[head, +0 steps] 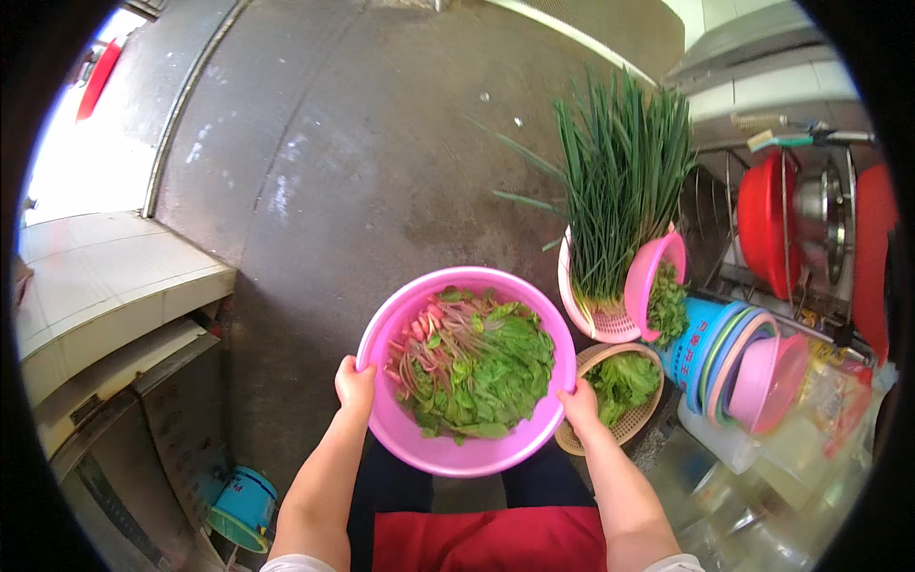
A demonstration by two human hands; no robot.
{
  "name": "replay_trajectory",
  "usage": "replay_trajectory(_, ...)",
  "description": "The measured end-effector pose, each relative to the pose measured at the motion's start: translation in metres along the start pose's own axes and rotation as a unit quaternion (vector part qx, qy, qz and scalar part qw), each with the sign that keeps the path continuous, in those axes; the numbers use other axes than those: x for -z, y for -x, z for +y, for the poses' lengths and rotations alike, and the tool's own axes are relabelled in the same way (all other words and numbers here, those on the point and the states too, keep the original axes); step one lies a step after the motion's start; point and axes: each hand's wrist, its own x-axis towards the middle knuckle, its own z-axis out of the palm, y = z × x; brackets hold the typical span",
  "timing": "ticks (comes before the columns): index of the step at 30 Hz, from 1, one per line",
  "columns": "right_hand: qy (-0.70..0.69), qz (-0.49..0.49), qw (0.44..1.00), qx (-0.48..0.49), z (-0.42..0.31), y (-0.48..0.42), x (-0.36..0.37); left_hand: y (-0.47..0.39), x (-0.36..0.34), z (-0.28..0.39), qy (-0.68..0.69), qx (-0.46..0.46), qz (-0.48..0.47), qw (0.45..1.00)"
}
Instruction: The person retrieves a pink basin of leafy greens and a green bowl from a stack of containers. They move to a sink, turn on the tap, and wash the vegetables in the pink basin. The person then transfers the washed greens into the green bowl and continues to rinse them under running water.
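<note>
A round pink plastic basin (493, 456) hangs in front of me above the floor, gripped by its rim on both sides. My left hand (355, 385) holds the left edge, and my right hand (580, 406) holds the right edge. Inside lie leafy greens (493, 365) with reddish stems, their pink root ends (427, 325) bunched at the upper left. Just beyond my right hand, a tan plastic basket (632, 423) holds lettuce-like leaves (623, 379). The fingers under the basin's rim are partly hidden.
Long green garlic chives or scallions (622, 179) stand in a pale pink basket (607, 329) at right, beside a pink bowl (647, 275) of herbs. Stacked basins (736, 365) and a metal rack (729, 171) line the right side. At left are a tiled ledge (129, 286) and a blue bucket (246, 497).
</note>
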Motion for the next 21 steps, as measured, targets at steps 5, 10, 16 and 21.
replay_trajectory(5,-0.06,0.035,0.997,0.03,-0.082,0.086,0.06,0.066,0.132,0.061,0.138,0.014,-0.032,0.99)
replay_trajectory(10,-0.121,0.035,0.987,0.1,-0.207,0.186,0.122,0.137,0.258,0.094,0.316,0.043,-0.056,0.946)
replay_trajectory(16,-0.235,0.04,0.947,0.216,-0.366,0.25,0.181,0.168,0.4,0.196,0.414,-0.046,-0.06,0.907)
replay_trajectory(21,-0.216,0.045,0.942,0.253,-0.491,0.199,0.156,0.097,0.458,0.248,0.368,-0.08,0.048,0.925)
